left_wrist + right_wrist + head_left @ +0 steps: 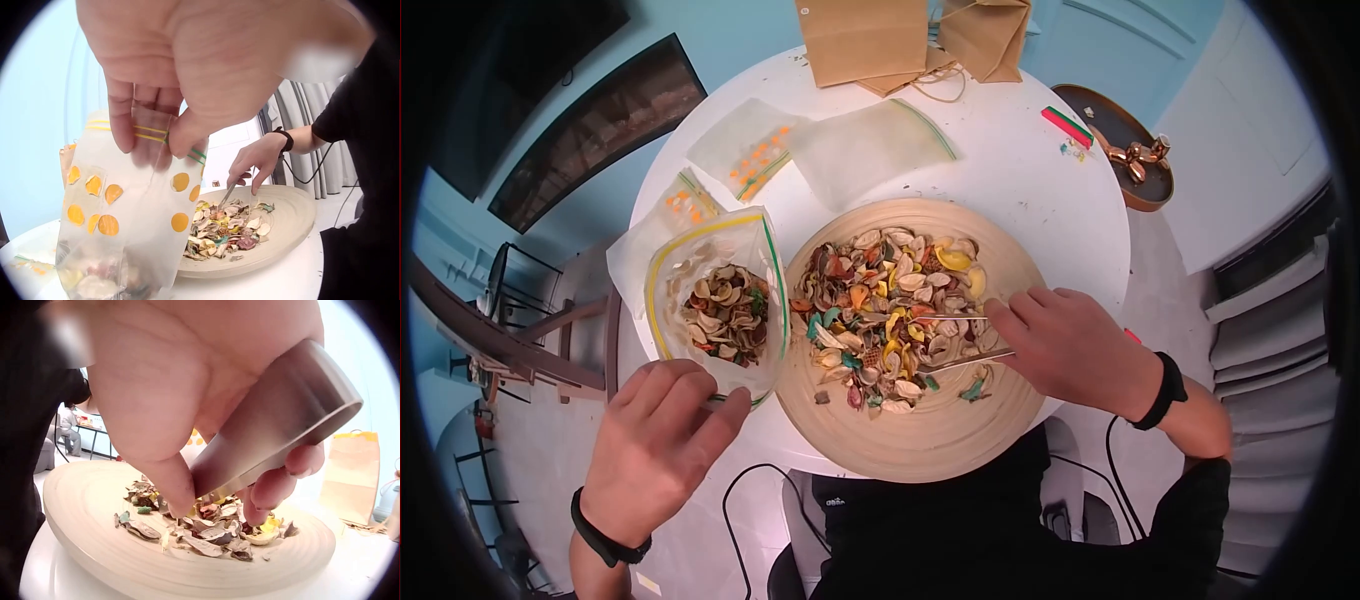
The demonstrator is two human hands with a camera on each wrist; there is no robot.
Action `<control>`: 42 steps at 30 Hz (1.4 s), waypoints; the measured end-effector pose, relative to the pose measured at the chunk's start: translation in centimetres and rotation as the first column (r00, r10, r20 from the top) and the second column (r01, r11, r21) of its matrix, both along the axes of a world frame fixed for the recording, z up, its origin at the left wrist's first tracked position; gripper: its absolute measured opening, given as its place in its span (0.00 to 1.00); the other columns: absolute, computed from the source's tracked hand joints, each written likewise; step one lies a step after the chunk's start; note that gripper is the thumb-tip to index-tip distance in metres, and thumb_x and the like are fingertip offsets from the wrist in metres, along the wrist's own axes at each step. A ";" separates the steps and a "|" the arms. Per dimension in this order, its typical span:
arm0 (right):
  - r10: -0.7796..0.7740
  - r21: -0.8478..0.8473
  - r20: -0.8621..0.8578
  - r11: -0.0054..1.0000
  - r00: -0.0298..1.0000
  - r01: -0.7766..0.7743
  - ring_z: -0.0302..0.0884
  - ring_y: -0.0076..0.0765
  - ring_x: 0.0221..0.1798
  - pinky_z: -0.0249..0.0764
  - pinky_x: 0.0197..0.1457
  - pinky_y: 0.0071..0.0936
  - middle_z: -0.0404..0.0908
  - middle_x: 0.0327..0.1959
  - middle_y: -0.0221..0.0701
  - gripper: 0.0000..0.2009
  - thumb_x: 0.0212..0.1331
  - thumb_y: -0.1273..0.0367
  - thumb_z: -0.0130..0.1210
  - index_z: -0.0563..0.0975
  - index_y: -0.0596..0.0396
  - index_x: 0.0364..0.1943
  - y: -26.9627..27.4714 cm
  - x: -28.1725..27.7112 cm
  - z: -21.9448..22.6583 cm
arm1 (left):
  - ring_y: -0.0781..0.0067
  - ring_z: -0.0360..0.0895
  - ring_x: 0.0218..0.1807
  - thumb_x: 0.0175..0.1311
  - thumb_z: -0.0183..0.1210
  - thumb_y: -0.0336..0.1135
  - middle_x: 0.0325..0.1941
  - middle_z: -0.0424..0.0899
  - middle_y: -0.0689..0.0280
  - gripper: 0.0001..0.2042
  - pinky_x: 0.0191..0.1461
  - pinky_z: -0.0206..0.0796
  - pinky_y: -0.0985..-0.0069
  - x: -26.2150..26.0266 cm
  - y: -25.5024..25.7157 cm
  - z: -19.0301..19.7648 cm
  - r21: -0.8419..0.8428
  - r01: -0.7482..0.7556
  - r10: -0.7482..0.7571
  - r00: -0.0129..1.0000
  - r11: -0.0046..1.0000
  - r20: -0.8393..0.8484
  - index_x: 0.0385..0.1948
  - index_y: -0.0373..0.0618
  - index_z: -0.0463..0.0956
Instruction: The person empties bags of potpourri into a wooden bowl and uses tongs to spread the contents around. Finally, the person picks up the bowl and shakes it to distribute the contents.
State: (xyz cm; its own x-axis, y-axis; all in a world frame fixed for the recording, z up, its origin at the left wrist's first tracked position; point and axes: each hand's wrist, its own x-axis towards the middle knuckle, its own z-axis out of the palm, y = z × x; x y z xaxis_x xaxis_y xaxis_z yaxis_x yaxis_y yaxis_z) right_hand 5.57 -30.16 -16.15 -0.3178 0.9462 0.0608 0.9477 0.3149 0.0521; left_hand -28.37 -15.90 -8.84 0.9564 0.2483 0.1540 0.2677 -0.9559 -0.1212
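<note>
My left hand (662, 440) pinches the near rim of a clear zip bag (147, 200) with orange dots, at the left of the table. The bag's mouth gapes, and brown dried petals (725, 310) lie inside it. To its right is a round wooden plate (900, 450) with a heap of mixed potpourri (890, 290) in brown, yellow, orange and teal. Over the plate's right side, my right hand (1065, 350) holds metal tongs (275, 419) between thumb and fingers. The tongs' two arms reach leftward, their tips among the petals.
Flat zip bags (870, 150) lie on the white table (1020, 190) behind the plate and the upright bag. Brown paper bags (865, 40) stand at the far edge. Red and green strips (1067, 127) lie at the far right, near a brown tray (1090, 100) with a shiny copper-coloured figure.
</note>
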 end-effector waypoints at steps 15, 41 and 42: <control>-0.038 0.010 0.019 0.999 0.999 0.038 0.79 0.33 0.34 0.74 0.33 0.29 0.78 0.31 0.32 0.21 0.55 0.62 0.66 0.76 0.62 0.47 0.5 0.5 -0.5 | 0.53 0.79 0.50 0.41 0.61 0.22 0.44 0.78 0.57 0.25 0.51 0.76 0.61 -1.5 -0.3 -1.2 -0.008 -0.003 0.003 0.999 1.000 0.051 0.48 0.38 0.76; -0.018 0.146 0.081 0.989 0.997 0.006 0.75 0.31 0.34 0.72 0.32 0.25 0.73 0.32 0.32 0.21 0.50 0.72 0.59 0.76 0.65 0.52 -0.5 -3.4 -1.0 | 0.54 0.80 0.49 0.37 0.61 0.16 0.43 0.78 0.59 0.28 0.46 0.77 0.62 -2.1 -0.8 -2.2 -0.005 -0.051 0.051 0.987 0.999 0.155 0.49 0.42 0.80; -0.044 0.128 0.061 0.991 0.997 0.035 0.75 0.31 0.34 0.72 0.32 0.25 0.73 0.31 0.31 0.21 0.51 0.72 0.59 0.76 0.65 0.51 -0.3 -3.1 -1.2 | 0.55 0.80 0.48 0.37 0.61 0.16 0.43 0.78 0.60 0.28 0.46 0.77 0.62 -2.2 -0.9 -2.2 -0.004 -0.052 0.052 0.988 0.999 0.148 0.48 0.42 0.80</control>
